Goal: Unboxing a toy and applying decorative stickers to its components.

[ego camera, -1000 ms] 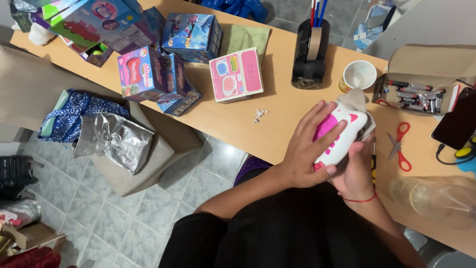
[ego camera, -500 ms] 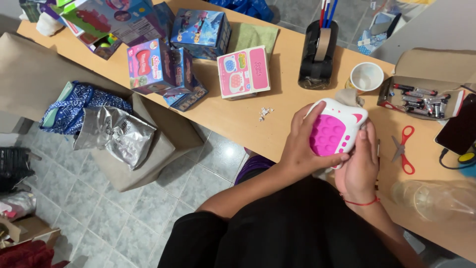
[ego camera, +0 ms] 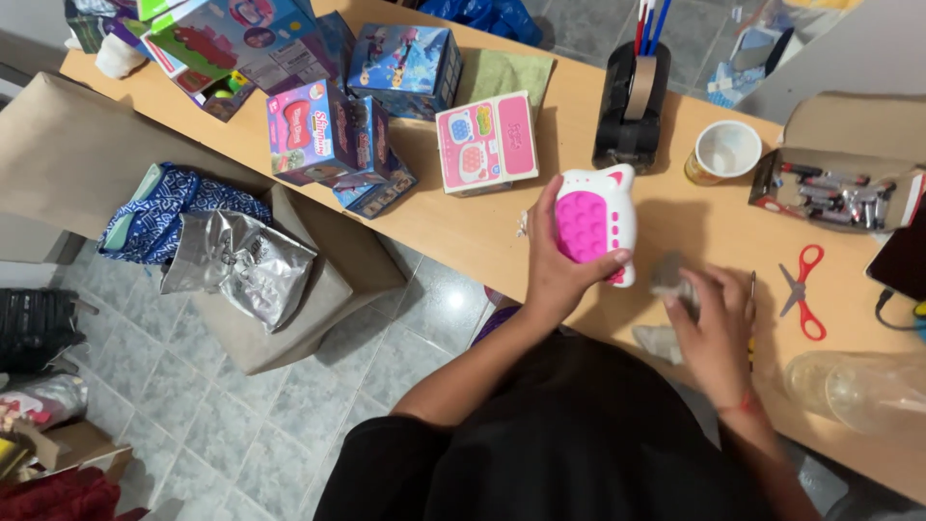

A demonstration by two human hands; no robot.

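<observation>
While the left hand (ego camera: 558, 280) is clamped on the pink-and-white toy (ego camera: 595, 222), the right hand (ego camera: 712, 323), at its 4 o'clock, paws a blurry grey scrap (ego camera: 669, 275); one-handed, that toy could slip onto the worktop (ego camera: 482, 232).

Toy (ego camera: 596, 224) between left-hand fingers (ego camera: 546, 217): white shell, hot-pink bubble panel. Beyond fingertips, box (ego camera: 487, 143) was pink and white. Scissors (ego camera: 803, 287) past right-hand fingers (ego camera: 696, 289): red handles. Cloth (ego camera: 169, 207): blue, white-patterned. Bag (ego camera: 236, 260): crinkled silver.
</observation>
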